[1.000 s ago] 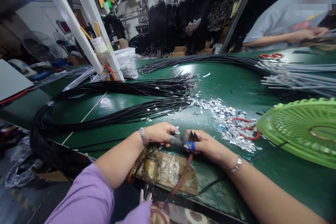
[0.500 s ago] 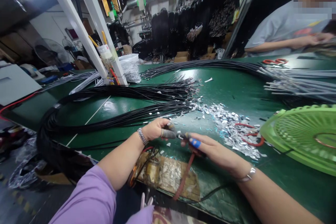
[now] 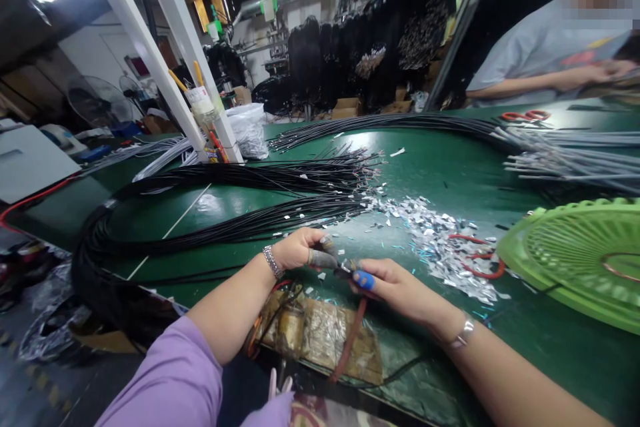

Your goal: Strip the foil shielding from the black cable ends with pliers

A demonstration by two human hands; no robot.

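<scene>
My left hand, with dark wraps on its fingertips, pinches the end of a thin black cable that runs in from the left behind my wrist. My right hand, with blue tape on the thumb, is closed close beside it at the cable end. Below the right hand a long reddish handle slants down; it appears to belong to a tool in that hand, whose kind is hidden by the fingers. Under both hands lies a worn, tape-covered board with a brownish cylinder on it.
Bundles of black cables lie left and ahead. Silvery and blue scraps are strewn on the green table, with red-handled scissors among them. A green fan stands right. A co-worker sits opposite.
My right hand has shifted slightly left and down, closer to my left fingertips. My left hand stays nearly in place.
</scene>
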